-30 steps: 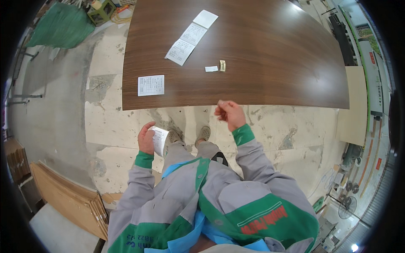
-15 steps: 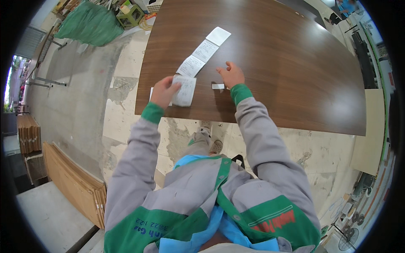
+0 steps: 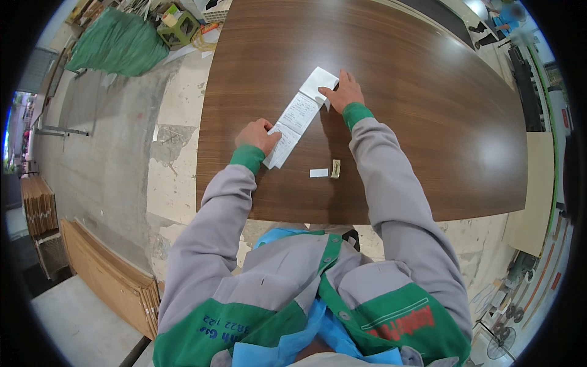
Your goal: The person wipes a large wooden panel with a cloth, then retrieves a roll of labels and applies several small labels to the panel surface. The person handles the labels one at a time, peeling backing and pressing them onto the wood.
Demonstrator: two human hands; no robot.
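Observation:
A white paper strip [image 3: 295, 115], creased into panels with small writing, lies slantwise on the brown table. My left hand [image 3: 258, 137] is closed on its near end, thumb on top, and hides part of the lowest panel. At the far end, my right hand [image 3: 345, 93] grips the right edge of the top panel between thumb and fingers. Nearer to me, a small white paper slip [image 3: 318, 173] lies flat. Just right of the slip is a small yellowish block [image 3: 335, 169], too small to make out its kind.
The wood-grain table [image 3: 428, 122] has its near edge in front of my body. A green sack [image 3: 113, 43] and a green plastic stool [image 3: 181, 29] are on the floor far left. Stacked brown boards [image 3: 110, 272] stand at the left. Another person [image 3: 506, 23] is far right.
Both hands have moved onto the paper strip; the right hand went up to its far end. The bottom panel no longer lies apart at the left hand. The yellowish block now shows.

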